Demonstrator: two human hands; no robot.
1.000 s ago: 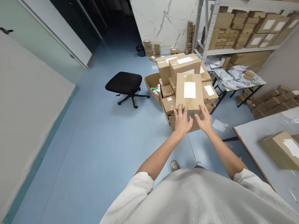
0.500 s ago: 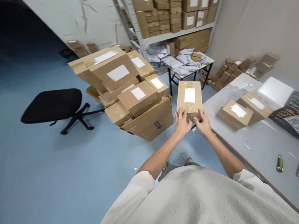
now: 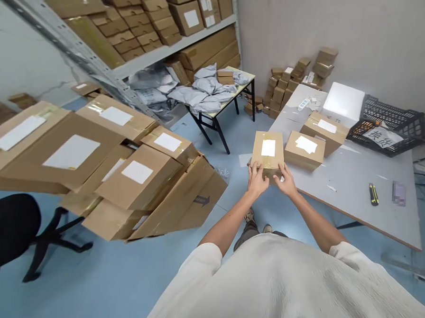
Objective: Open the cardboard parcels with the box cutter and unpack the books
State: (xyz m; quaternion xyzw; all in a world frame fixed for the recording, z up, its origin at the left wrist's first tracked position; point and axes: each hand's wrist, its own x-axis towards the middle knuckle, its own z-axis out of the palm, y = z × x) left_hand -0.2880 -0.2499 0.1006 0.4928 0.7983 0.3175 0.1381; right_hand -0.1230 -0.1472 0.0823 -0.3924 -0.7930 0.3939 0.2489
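A taped cardboard box (image 3: 274,156) with a white label on top is held in front of me, at the left edge of the grey table (image 3: 350,185). My left hand (image 3: 257,180) grips its near left corner, fingers on the top edge. On the near right corner, my right hand (image 3: 286,181) holds the same box, with the thumb against its front side. Just right of it on the table stands a labelled box (image 3: 304,156), and behind that another labelled box (image 3: 333,128).
At left, a large carton (image 3: 196,201) overflows with labelled boxes beside a black chair (image 3: 9,229). A small table (image 3: 215,112) bears grey parcels. The grey table holds a cutter (image 3: 373,194), a white box (image 3: 343,103) and a black crate (image 3: 395,126).
The view has turned right, so the carton and chair sit further left. The held box is now nearer the boxes on the table, with both hands still on it.
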